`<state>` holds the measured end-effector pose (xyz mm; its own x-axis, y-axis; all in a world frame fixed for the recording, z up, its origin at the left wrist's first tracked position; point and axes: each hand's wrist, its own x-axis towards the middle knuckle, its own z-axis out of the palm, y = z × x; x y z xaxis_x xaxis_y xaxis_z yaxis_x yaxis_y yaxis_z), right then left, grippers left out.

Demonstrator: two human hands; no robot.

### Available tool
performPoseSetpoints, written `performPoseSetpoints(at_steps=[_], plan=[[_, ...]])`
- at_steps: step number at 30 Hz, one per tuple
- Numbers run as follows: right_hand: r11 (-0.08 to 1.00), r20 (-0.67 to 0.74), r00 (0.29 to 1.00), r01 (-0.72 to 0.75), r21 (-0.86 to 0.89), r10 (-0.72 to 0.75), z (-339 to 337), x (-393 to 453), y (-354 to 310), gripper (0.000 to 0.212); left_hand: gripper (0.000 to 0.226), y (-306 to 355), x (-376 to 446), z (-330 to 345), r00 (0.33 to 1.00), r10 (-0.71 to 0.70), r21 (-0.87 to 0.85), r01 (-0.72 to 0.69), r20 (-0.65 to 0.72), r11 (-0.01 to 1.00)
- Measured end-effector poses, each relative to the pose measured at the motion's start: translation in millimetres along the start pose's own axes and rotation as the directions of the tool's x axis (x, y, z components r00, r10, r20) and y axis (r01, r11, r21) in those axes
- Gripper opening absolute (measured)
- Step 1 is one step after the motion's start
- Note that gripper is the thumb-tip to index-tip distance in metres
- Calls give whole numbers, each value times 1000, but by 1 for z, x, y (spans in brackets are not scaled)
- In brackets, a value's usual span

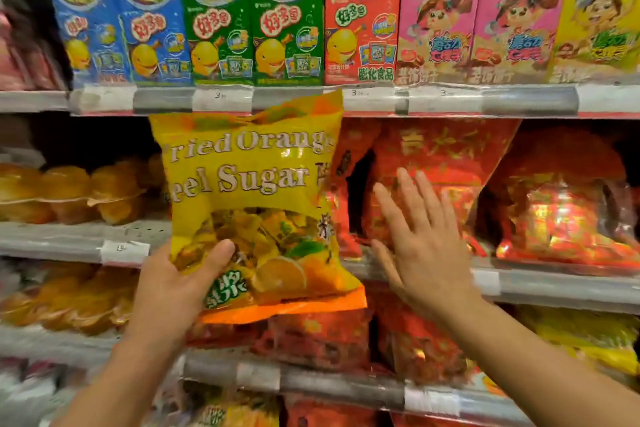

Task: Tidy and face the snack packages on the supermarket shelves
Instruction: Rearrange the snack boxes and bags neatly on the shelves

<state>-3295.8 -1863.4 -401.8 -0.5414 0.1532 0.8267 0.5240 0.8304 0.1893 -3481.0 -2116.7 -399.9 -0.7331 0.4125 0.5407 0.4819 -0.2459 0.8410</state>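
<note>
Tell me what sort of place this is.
Most likely a supermarket snack aisle. Tiered shelves carry price tags along their front rails, rows of identical cartoon snack boxes face outward, and the left hand holds a yellow candy bag.

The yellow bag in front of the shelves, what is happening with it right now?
A person is tidying snack shelves. The left hand grips a yellow bag of dried orange peel sugar candy by its lower corner, holding it up in front of the middle shelf. The right hand, fingers spread, reaches toward the red foil bags standing there. The bag is not yet shelved.
</note>
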Motion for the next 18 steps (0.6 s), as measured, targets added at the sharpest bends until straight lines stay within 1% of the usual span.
performPoseSetpoints(at_steps=[3, 4, 6, 7, 8, 9, 11, 12, 14, 15, 17, 18], plan=[[988, 118, 993, -2, -157, 20, 33, 5, -11, 69, 52, -15, 22, -56, 991, 15, 63, -6, -135, 998], [983, 126, 992, 3, -181, 21, 41, 5, -9, 69, 47, -20, 30, -72, 987, 23, 98, -7, -159, 995], [979, 97, 995, 9, -202, 11, 50, 5, -3, 68, 11, -31, 47, -97, 986, 30, 180, 0, -163, 984], [978, 74, 997, 10, -210, 6, 52, 4, -2, 67, 7, -37, 56, -106, 985, 30, 215, 8, -172, 976], [977, 50, 999, 5, -213, 5, 52, 3, -2, 67, 14, -42, 64, -113, 985, 25, 252, 20, -173, 968], [978, 32, 999, 1, -210, 6, 52, 3, -2, 66, 16, -46, 73, -118, 986, 2, 288, 46, -165, 957], [980, 9, 1000, 1, -197, 1, 52, 3, -2, 65, 9, -51, 90, -121, 988, -39, 341, 89, -150, 936], [982, 1, 1000, 2, -190, -2, 53, 3, -2, 65, 5, -56, 99, -123, 988, -64, 340, 110, -141, 934], [984, -16, 1000, -2, -178, 0, 54, 4, -2, 65, 21, -62, 116, -125, 989, -79, 268, 111, -128, 957], [984, -22, 1000, -3, -180, -1, 54, 3, -2, 65, 26, -62, 124, -124, 990, -72, 236, 100, -123, 967], [981, -27, 1000, 1, -194, -6, 54, 2, -3, 64, 30, -63, 143, -121, 991, -70, 192, 91, -112, 977], [980, -28, 1000, 2, -197, -7, 53, 2, -3, 64, 31, -63, 152, -116, 992, -94, 146, 105, -80, 984]])
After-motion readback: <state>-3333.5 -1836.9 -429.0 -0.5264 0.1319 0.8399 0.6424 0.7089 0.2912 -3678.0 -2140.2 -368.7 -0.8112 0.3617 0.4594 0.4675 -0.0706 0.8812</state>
